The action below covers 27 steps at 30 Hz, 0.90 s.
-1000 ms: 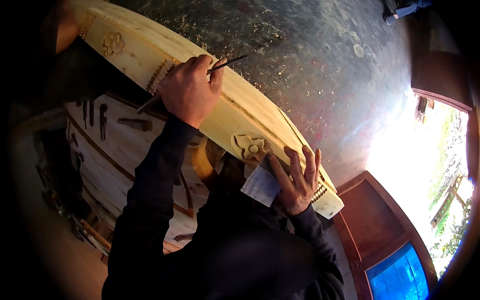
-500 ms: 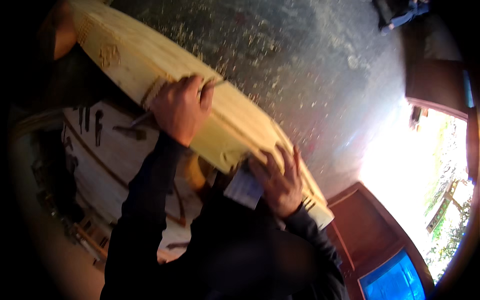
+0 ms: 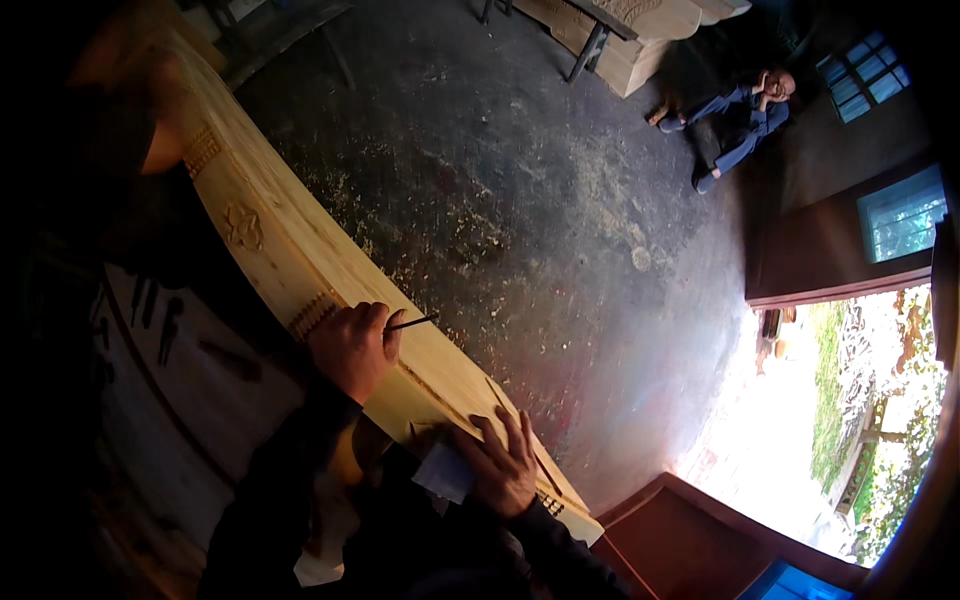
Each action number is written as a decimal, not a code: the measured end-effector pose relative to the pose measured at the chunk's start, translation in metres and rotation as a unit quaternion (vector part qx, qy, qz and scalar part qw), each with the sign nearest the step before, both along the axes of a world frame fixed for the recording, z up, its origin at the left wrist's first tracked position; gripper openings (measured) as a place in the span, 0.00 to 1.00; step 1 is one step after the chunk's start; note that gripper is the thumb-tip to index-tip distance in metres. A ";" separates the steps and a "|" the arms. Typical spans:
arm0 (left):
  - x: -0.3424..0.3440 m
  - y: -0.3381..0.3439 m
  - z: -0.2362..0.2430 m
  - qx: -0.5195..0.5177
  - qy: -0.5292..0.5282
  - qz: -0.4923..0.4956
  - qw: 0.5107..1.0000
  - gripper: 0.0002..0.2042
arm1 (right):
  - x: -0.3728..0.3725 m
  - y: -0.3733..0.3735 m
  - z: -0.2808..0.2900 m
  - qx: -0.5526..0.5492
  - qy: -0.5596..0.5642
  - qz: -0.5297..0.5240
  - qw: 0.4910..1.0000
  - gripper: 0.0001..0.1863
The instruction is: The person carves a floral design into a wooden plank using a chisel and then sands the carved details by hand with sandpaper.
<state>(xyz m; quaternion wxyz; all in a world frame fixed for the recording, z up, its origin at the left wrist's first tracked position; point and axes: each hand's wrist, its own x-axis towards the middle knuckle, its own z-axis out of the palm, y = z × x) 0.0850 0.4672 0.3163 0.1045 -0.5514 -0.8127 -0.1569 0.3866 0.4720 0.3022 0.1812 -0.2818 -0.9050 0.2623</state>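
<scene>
A long pale wooden beam [image 3: 290, 235] with carved motifs runs diagonally from upper left to lower right. My left hand [image 3: 352, 350] rests on its near edge beside a ribbed carved band [image 3: 312, 314], closed round a thin dark rod-like tool [image 3: 414, 322]. One end of this tool pokes out over the beam's top; its exact kind is unclear. My right hand [image 3: 505, 468] lies on the beam farther down, fingers spread. A pale sheet, perhaps paper [image 3: 443, 473], sits beside its thumb, against the beam's near side. Small dark-edged carving [image 3: 548, 503] shows next to the right wrist.
Below the beam at left, several dark hand tools [image 3: 170, 330] lie on a wooden surface [image 3: 190, 400]. Pale chips dot the dark floor [image 3: 480, 200]. A person [image 3: 745, 115] sits at the far right, near more carved wood [image 3: 640, 50]. A bright doorway [image 3: 790, 400] stands at right.
The view has shifted, with more of the room and the seated person showing. The beam and my hands appear lower and farther left. Both hands keep their places on the beam.
</scene>
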 end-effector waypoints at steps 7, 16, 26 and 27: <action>0.000 0.002 -0.010 0.049 -0.027 -0.034 0.998 0.14 | 0.026 -0.009 0.005 -0.084 0.122 -0.185 0.971 0.17; -0.003 -0.018 -0.003 0.119 -0.101 -0.094 0.983 0.09 | 0.020 -0.059 0.045 -0.202 0.046 -0.055 0.977 0.14; 0.034 -0.206 0.032 0.005 -0.516 0.098 0.851 0.11 | -0.036 -0.125 -0.007 -0.498 -0.166 -0.105 0.845 0.19; 0.039 -0.223 0.026 0.007 -0.560 0.112 0.821 0.12 | -0.042 -0.132 -0.013 -0.486 -0.142 -0.084 0.858 0.19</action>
